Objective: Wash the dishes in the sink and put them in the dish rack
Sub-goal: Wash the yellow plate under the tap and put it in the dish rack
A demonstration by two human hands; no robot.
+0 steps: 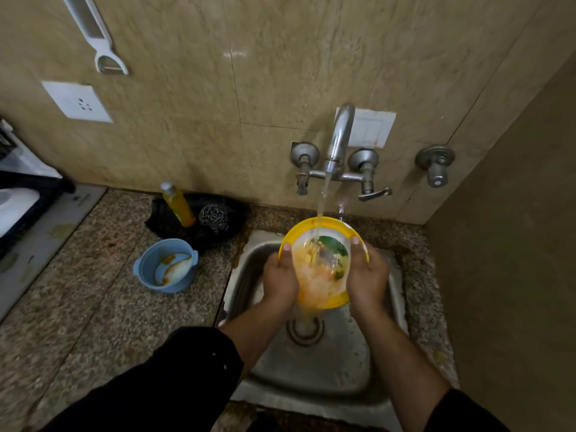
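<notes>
Two forearms in dark sleeves are reaching up from the bottom of the frame over the steel sink (pixel 349 363), whose drain is showing in the centre, just below the hands. The left hand (pixel 280 280) is clasping the left edge of a yellow-rimmed plate (pixel 321 285), thumb lying over the rim, its grip pinching the plate. The right hand (pixel 367 277) is doing the same on the right edge, thumb on the rim, its grip also closed on the plate. The plate is being held tilted above the sink in the centre of the frame, its face smeared with orange and green residue. A stream of water (pixel 322 207) is falling from the tap (pixel 339 141) onto the upper part of the plate and running off its lower edge toward the drain.

To the left, on the speckled stone tabletop (pixel 103 307), a blue bowl (pixel 166 265) with orange smears inside is standing apart from the sink. Just behind it a yellow soap bottle (pixel 179 205) is leaning beside a steel scrubber (pixel 214 217) on a black sheet. At the left edge a dark dish rack (pixel 28 201) is partly showing. On the tiled wall in the upper left a white socket (pixel 78 102) and a white peeler (pixel 99 35) are hanging.
</notes>
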